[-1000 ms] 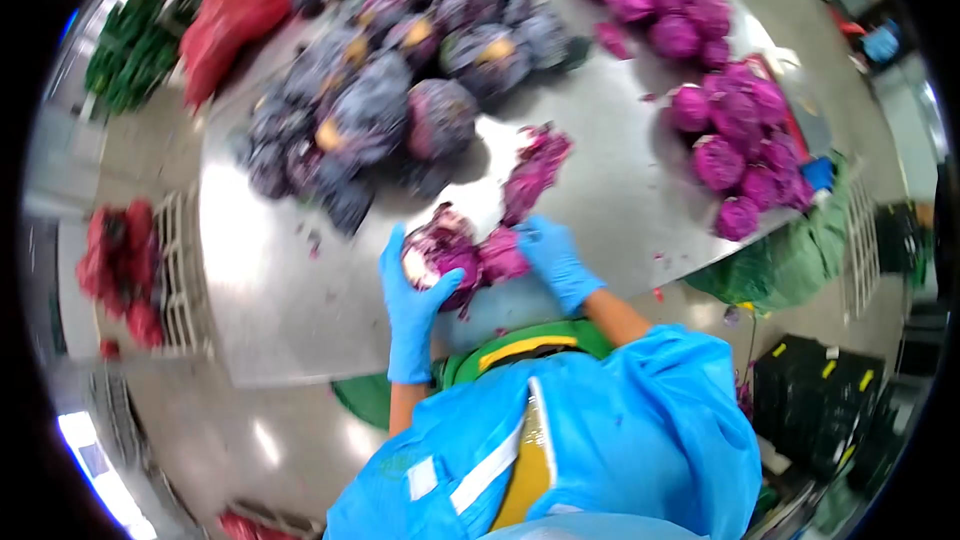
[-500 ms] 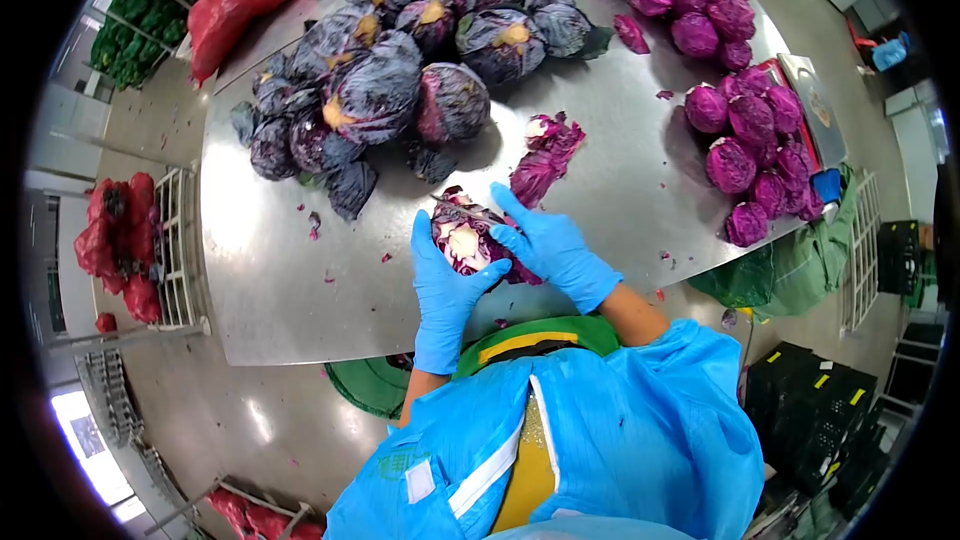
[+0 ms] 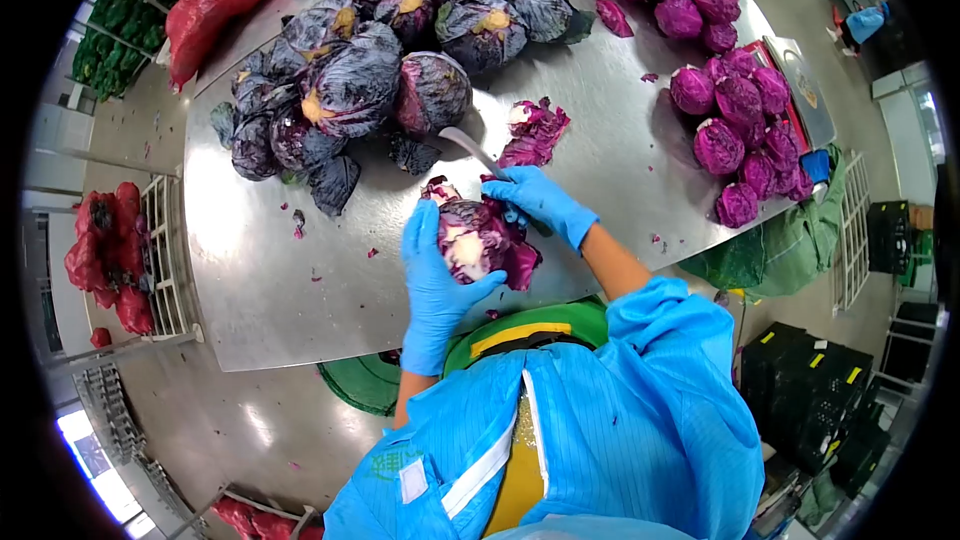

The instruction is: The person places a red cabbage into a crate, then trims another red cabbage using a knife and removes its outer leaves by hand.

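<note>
My left hand (image 3: 436, 280), in a blue glove, grips the left side of a partly peeled red cabbage (image 3: 470, 240) whose pale cut base faces up. My right hand (image 3: 538, 202), also gloved, is closed round a knife (image 3: 470, 148); its blade points up and left beyond the cabbage. Loose purple leaves (image 3: 522, 262) hang at the cabbage's right side, below my right hand. A torn purple leaf piece (image 3: 536, 132) lies on the metal table (image 3: 600, 140) just past the knife.
Untrimmed dark cabbages (image 3: 355, 85) are heaped at the back left, beside a red sack (image 3: 220, 5). Bright purple cabbages (image 3: 738, 100) sit in groups on the right, near a metal scale (image 3: 803, 90). A green sack (image 3: 790, 245) hangs by the right edge. Small scraps dot the table.
The knife blade has swung outward, away from the cabbage, in my right hand. The cabbage has turned in my left hand, and more loose leaf shows at its right.
</note>
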`<state>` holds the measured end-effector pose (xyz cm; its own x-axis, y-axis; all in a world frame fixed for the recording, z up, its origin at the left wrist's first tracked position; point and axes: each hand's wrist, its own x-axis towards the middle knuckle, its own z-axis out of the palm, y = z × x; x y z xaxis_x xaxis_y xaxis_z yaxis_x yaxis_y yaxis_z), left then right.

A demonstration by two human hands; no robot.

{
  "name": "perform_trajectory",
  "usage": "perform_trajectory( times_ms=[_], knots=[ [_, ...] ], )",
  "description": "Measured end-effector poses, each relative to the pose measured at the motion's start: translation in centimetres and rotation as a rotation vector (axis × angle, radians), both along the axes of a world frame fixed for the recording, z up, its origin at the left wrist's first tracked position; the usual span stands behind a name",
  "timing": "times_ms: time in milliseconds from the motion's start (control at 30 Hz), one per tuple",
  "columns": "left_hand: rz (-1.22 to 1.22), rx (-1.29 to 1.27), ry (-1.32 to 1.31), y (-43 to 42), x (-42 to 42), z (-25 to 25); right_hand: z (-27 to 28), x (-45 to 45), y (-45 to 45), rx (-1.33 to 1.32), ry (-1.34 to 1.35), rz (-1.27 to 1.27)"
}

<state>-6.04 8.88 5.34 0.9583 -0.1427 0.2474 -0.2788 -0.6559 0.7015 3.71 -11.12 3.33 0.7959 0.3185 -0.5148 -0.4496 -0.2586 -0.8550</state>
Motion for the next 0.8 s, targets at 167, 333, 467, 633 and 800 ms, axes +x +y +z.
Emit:
perform_trajectory(
  times_ms=[167,333,467,633,800],
  knots=[
    [0.281,-0.318,0.231,1.6,-1.7,0.4,4.3,-4.5,3.0,0.094,-0.048,-0.075],
    [0.33,-0.524,0.29,3.4,-2.2,-1.4,-1.3,-5.1,-1.7,-0.145,-0.207,-0.433],
    [0.202,-0.507,0.271,3.1,-1.3,0.3,-0.3,-5.5,-5.0,-0.729,-0.497,-0.277],
    [0.17,0.016,0.139,-1.3,0.6,0.9,3.1,-6.3,-2.1,-0.565,-0.813,-0.043],
    [0.147,-0.058,0.224,-2.4,1.3,0.9,4.1,-6.0,-0.7,-0.763,-0.678,0.206]
  ],
)
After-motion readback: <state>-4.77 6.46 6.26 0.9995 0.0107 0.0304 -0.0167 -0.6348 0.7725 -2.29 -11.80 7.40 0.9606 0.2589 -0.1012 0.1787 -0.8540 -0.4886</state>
